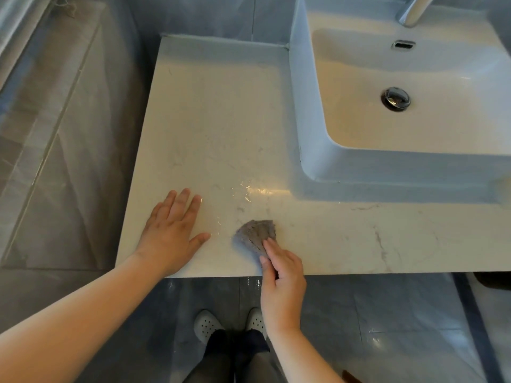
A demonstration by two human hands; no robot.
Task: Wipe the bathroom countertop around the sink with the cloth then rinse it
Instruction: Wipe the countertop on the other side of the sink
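Observation:
A pale marble countertop runs left of and in front of a white rectangular sink. Near the front edge lies a small grey cloth, bunched up on the stone. My right hand pinches the cloth's near end, fingers curled over it at the counter's edge. My left hand lies flat on the counter to the left of the cloth, fingers spread and straight. A thin film of water glints on the stone just beyond the cloth.
The sink basin holds a chrome drain plug and an overflow slot; a chrome faucet rises at the back. Grey tiled floor lies left of and below the counter. My shoes show under the front edge.

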